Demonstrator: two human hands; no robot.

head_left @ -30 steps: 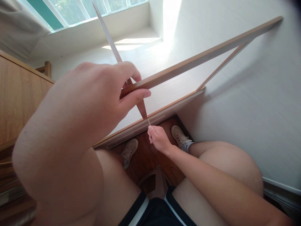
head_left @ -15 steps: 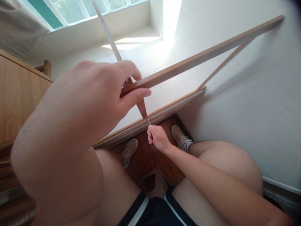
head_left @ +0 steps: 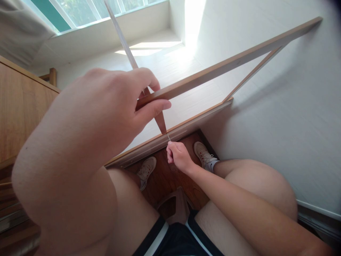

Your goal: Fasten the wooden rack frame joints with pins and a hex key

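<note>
My left hand [head_left: 109, 96] is closed on the near end of a long wooden board [head_left: 226, 67], with the thumb below and fingers above. A second narrow board [head_left: 122, 37] crosses under that hand; its pointed-looking lower end [head_left: 161, 123] meets a lower wooden panel [head_left: 202, 115]. My right hand [head_left: 180, 155] is shut in a fist just below this joint. From it a thin metal rod [head_left: 168, 137] reaches up to the wood. The rest of the rod is hidden in my fingers, so its kind is unclear.
A slanting wooden piece [head_left: 253, 76] links the long board and the panel near the white wall [head_left: 301, 142]. On the left stands a wooden cabinet [head_left: 23, 110]. My shoes [head_left: 204, 154] rest on the brown floor [head_left: 183, 181], with a stool [head_left: 179, 206] below me.
</note>
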